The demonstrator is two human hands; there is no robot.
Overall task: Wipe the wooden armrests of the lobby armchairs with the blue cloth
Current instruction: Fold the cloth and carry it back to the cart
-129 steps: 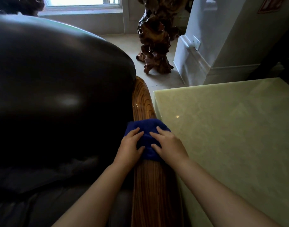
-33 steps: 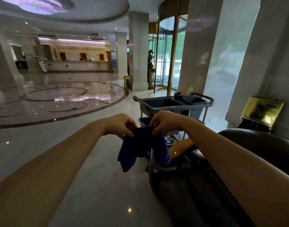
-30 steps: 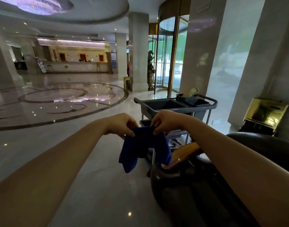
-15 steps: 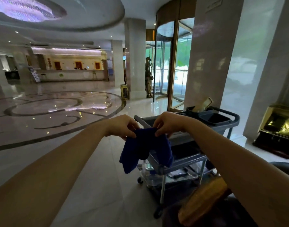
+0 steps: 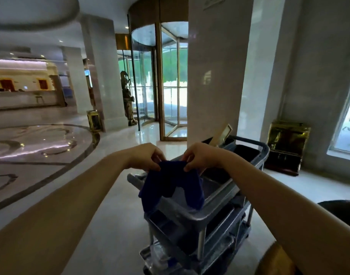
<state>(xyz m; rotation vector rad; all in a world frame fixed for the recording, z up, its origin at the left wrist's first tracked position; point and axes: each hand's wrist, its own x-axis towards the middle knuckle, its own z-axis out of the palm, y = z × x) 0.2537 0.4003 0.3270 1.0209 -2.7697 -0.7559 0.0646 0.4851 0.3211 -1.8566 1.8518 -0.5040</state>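
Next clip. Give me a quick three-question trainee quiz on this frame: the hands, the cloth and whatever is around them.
1. True or false: the blue cloth is pressed flat on an armrest.
2. Which hands grip the cloth? A) left only B) right only C) both
3. Fill in: right behind the hanging cloth stands a grey ____.

Key
1. False: it hangs in the air, pinched at its top edge.
2. C: left hand and right hand.
3. Cart: the service cart, with tiered shelves.
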